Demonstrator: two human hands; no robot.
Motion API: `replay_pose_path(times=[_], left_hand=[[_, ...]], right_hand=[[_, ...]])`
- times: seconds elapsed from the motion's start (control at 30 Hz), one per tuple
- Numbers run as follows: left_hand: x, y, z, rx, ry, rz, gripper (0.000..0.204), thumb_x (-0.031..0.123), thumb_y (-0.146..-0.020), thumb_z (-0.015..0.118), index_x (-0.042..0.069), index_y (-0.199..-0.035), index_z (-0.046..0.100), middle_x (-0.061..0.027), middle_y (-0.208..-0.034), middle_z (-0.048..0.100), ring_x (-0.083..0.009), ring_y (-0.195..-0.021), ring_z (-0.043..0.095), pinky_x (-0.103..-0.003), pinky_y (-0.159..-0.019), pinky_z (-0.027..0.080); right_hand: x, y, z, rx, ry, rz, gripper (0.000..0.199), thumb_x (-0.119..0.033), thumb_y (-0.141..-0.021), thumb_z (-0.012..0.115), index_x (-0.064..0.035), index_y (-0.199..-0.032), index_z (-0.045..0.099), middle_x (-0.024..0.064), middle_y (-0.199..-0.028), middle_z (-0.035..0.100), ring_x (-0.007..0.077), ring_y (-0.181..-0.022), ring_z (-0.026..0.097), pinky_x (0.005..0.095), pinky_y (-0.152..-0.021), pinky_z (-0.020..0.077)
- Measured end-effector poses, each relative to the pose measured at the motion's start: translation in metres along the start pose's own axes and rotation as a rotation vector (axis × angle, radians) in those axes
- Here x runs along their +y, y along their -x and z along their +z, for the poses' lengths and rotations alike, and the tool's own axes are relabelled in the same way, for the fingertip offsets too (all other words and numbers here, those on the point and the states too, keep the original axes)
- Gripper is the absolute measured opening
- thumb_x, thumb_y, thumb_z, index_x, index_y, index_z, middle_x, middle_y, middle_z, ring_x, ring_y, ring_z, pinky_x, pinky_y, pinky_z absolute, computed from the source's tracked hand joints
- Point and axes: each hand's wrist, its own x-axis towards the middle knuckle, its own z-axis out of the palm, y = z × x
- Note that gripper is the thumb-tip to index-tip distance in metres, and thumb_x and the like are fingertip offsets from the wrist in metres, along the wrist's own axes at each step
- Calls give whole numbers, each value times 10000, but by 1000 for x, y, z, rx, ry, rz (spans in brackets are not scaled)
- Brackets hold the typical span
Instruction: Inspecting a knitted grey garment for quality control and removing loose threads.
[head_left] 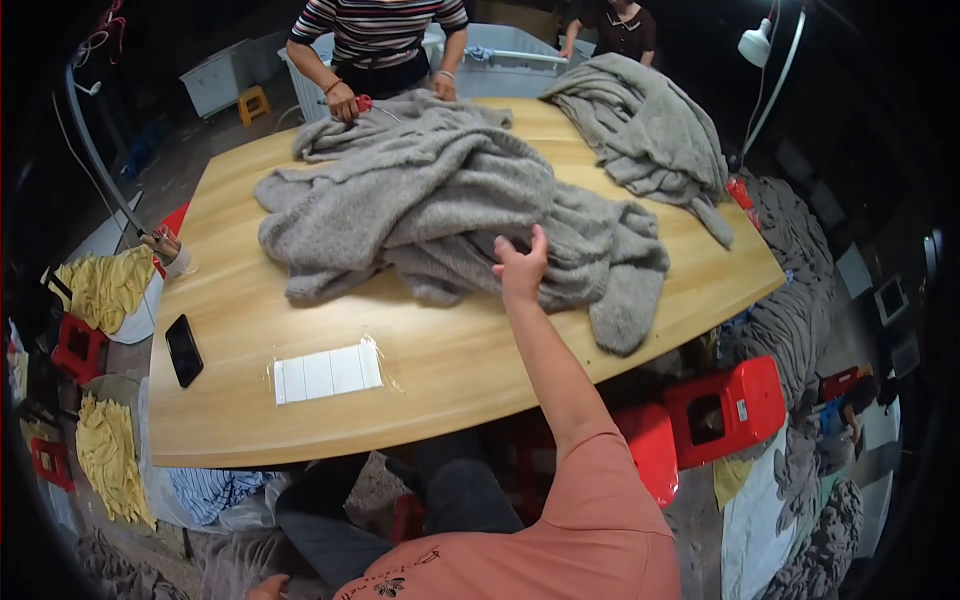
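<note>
A heap of grey knitted garments [400, 215] lies across the middle of the wooden table [230, 320]. My right hand [522, 268] reaches over the table to the near side of this heap, thumb and fingers apart; nothing shows between them. One sleeve-like end [628, 315] of the knitwear lies toward the table's near right edge. Low in the picture, beside my legs, only a small part of my left hand [268, 588] comes into view, and its fingers cannot be made out.
A second grey knit pile [650, 130] lies at the far right. Across the table, a person in a striped top [385, 35] holds a red-handled tool [362, 103] over grey knitwear. A phone [184, 350] and taped white paper [328, 372] lie nearer me. Red stools [725, 408] stand right.
</note>
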Motion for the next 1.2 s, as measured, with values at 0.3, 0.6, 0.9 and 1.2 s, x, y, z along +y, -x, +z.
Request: replay_pose_path(times=[0.3, 0.6, 0.9, 1.2], left_hand=[[44, -22, -3, 138, 21, 72, 518, 120, -526, 756, 7, -995, 568, -138, -777, 605, -263, -662, 589, -331, -615, 469], [176, -194, -12, 769, -89, 769, 655, 126, -649, 662, 4, -1234, 393, -237, -1203, 421, -397, -1109, 415, -392, -930, 353], [198, -184, 31, 654, -242, 972, 412, 4, -608, 573, 48, -1016, 539, -156, -986, 527, -341, -904, 514, -387, -770, 436], [151, -133, -7, 861, 75, 760, 41, -13, -803, 522, 15, -781, 541, -90, -697, 535, -211, -600, 526, -279, -557, 430]], right_hand=[[-28, 14, 5, -669, -60, -192, 77, -9, -745, 530, -49, -772, 591, 15, -559, 535, 79, -454, 461, 237, -391, 341], [-81, 136, -171, -1829, -50, 130, 117, -83, -728, 534, 26, -692, 555, 132, -668, 550, 282, -595, 542, 331, -548, 423], [-66, 180, -204, -819, 912, -357, 234, -53, -673, 633, 16, -884, 557, 163, -917, 569, 309, -736, 558, 361, -639, 457], [-17, 179, -133, -741, 898, -672, 269, -10, -640, 604, -6, -907, 572, 133, -940, 568, 299, -885, 533, 357, -731, 438]])
